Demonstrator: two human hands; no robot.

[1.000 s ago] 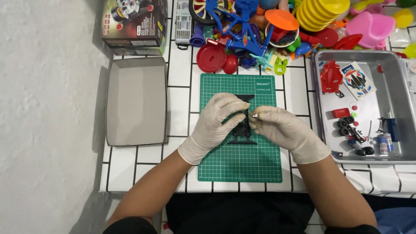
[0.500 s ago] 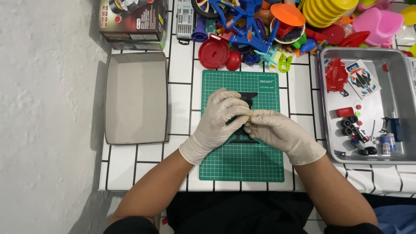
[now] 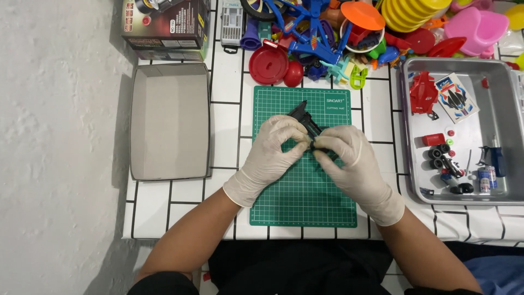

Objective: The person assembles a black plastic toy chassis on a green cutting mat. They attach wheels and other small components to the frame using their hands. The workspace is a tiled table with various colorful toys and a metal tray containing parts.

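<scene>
Both hands wear pale rubber gloves and meet over the green cutting mat [image 3: 303, 202]. A small black plastic toy part [image 3: 305, 117] is pinched between them, its upper end sticking out toward the far left. My left hand [image 3: 273, 150] grips it from the left, and my right hand [image 3: 344, 158] grips it from the right. Most of the part is hidden by the fingers.
An empty grey cardboard box lid [image 3: 170, 121] lies left of the mat. A metal tray [image 3: 499, 117] on the right holds a red toy piece, small wheels, a card and small tools. A pile of colourful plastic toys [image 3: 349, 33] and a printed box [image 3: 164, 24] line the back.
The black part has been turned between my hands, so its end now points up and to the left. Both hands stay over the mat.
</scene>
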